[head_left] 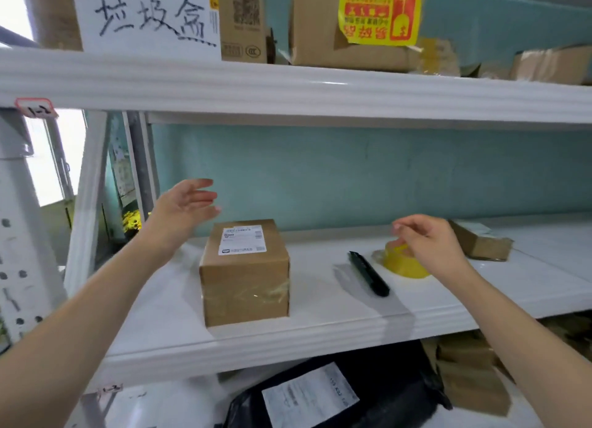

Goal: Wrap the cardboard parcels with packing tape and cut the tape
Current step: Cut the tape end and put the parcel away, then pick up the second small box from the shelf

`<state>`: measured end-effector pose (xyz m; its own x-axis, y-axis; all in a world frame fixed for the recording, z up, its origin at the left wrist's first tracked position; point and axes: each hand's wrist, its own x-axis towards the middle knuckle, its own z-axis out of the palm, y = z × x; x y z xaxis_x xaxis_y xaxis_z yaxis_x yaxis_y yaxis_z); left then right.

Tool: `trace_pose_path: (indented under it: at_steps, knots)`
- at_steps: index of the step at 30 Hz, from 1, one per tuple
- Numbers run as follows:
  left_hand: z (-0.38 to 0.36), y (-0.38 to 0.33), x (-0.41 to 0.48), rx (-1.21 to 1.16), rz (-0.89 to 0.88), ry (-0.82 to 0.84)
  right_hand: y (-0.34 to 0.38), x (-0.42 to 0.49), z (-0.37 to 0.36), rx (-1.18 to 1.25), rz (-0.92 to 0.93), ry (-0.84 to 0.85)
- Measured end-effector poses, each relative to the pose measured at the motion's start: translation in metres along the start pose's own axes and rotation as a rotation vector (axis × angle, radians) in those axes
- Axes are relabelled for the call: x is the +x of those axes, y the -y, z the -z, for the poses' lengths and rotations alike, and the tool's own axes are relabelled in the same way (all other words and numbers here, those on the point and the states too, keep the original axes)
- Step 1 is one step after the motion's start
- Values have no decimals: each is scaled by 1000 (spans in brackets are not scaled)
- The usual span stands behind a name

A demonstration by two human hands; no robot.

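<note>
A small cardboard parcel point(245, 274) with a white label on top stands on the white shelf point(320, 328); clear tape shows across its front face. My left hand point(184, 208) hovers above and left of it, fingers straight, touching nothing. A yellowish tape roll point(402, 264) lies flat to the right. My right hand point(431, 243) is over the roll with fingers loosely curled; whether it touches the roll is unclear. A black cutter point(368, 272) lies between the parcel and the roll.
Another flat cardboard parcel point(480, 240) lies behind my right hand. The upper shelf point(288, 88) carries cartons and a handwritten sign. Below, a black mail bag point(336, 392) and stacked cartons point(471, 373) sit. A shelf post point(86, 203) stands at left.
</note>
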<state>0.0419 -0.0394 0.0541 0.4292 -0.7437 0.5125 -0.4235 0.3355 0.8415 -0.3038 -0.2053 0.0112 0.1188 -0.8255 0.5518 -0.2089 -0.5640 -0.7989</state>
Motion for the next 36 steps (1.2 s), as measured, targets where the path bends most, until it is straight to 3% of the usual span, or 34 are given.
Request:
trace_pose_path:
  at_steps: [10, 19, 30, 36]
  knots:
    - [-102, -42, -18, 5, 13, -145, -34, 43, 101, 193, -46, 108]
    - [-169, -71, -37, 64, -26, -251, -77, 67, 176, 340, -220, 69]
    - [-238, -77, -6, 52, -3, -42, -86, 90, 185, 392, -256, 23]
    - [-263, -75, 23, -39, -48, 31, -77, 97, 167, 307, -243, 37]
